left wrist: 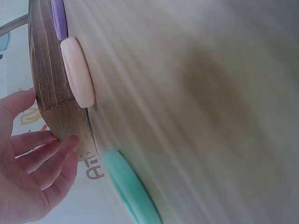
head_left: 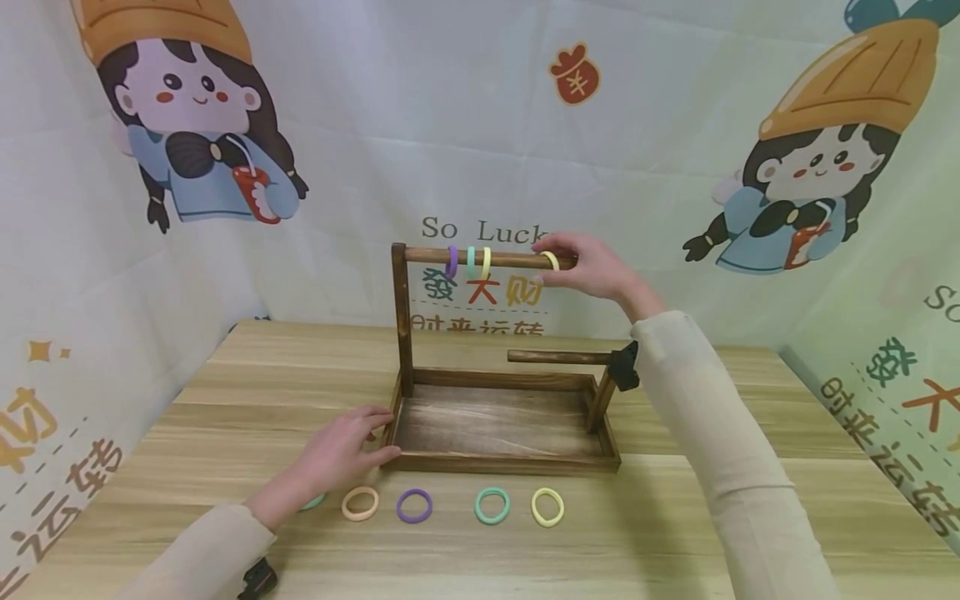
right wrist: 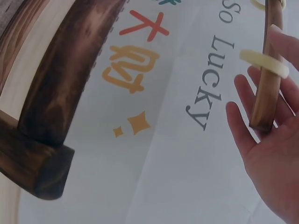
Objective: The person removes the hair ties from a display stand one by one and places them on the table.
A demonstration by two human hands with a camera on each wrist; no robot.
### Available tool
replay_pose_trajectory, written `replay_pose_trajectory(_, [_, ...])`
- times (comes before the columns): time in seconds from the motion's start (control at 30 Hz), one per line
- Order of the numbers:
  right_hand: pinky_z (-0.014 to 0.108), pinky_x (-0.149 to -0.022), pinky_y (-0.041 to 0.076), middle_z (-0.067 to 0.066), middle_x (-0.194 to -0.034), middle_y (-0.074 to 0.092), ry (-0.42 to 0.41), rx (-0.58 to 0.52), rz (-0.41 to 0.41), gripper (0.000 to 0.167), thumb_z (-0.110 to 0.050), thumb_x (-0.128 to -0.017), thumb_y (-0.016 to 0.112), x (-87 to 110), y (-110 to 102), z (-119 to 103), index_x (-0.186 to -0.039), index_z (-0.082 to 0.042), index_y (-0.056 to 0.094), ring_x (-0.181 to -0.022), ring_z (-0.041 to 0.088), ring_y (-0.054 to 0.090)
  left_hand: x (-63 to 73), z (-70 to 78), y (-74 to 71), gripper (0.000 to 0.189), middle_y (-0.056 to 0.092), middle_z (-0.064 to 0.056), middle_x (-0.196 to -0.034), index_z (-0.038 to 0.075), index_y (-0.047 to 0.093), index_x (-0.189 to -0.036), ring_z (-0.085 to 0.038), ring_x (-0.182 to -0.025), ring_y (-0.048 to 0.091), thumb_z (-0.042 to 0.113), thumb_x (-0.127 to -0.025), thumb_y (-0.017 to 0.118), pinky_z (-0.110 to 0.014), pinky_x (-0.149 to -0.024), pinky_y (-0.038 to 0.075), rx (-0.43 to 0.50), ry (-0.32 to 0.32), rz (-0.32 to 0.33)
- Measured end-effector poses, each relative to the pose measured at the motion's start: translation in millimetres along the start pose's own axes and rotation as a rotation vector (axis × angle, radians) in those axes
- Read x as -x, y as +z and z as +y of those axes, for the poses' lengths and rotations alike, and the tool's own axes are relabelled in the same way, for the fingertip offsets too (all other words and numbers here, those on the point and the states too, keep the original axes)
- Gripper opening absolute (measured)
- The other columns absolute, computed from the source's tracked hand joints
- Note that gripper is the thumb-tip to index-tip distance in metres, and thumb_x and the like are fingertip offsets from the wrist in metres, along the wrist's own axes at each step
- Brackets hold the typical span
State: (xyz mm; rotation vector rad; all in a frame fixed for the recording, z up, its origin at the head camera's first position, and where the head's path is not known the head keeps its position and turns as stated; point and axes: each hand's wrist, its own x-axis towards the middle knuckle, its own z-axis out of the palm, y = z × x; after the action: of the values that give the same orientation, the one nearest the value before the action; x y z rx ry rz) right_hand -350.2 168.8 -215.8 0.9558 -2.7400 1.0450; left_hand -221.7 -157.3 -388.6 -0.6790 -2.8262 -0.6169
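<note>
A dark wooden rack has a shallow tray base (head_left: pixel 506 462), a high rod (head_left: pixel 513 260) and a lower rod (head_left: pixel 558 357). My right hand (head_left: pixel 588 262) is around the high rod's free end, its fingers and thumb reaching past a pale yellow ring (right wrist: pixel 264 63) threaded there. In the right wrist view the fingers are spread behind the rod. A purple ring (head_left: pixel 452 262), a green ring (head_left: pixel 471 262) and another yellow ring (head_left: pixel 486 262) hang further left. My left hand (head_left: pixel 337 450) rests with thumb and loosely bent fingers against the tray's left front corner.
In front of the tray lie a peach ring (head_left: pixel 360 490), a purple ring (head_left: pixel 414 494), a green ring (head_left: pixel 492 492) and a yellow ring (head_left: pixel 547 492). Another green ring (left wrist: pixel 131 186) is partly hidden by the left forearm. A printed cloth (head_left: pixel 420 108) hangs behind the wooden table (head_left: pixel 225 400).
</note>
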Motion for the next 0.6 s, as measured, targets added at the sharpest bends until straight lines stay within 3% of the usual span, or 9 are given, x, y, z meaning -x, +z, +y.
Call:
replay_pose_trajectory(0.3, [0.032, -0.072, 0.042, 0.011, -0.097, 0.056, 0.075, -0.060, -0.015, 0.040, -0.014, -0.079, 0.066, 4.9, -7.6, 7.4, -0.116, -0.005, 0.052, -0.085, 0.020, 0.049, 0.4, 0.9, -0.7, 0.050, 0.051, -0.020, -0.117, -0.006, 0.054, -0.114, -0.025, -0.082, 0.060, 0.028, -0.079, 0.065, -0.037, -0.067, 0.051, 0.006, 0.001, -0.008])
replay_pose_trajectory(0.6, [0.035, -0.079, 0.042, 0.011, -0.107, 0.051, 0.145, -0.166, 0.007, 0.045, -0.022, -0.080, 0.066, 12.6, -6.6, 11.3, -0.118, -0.007, 0.049, -0.093, 0.023, 0.047, 0.1, 0.3, -0.4, 0.050, 0.051, -0.020, -0.116, -0.006, 0.054, -0.114, -0.024, -0.081, 0.060, 0.028, -0.078, 0.066, -0.037, -0.068, 0.050, 0.000, -0.001, -0.004])
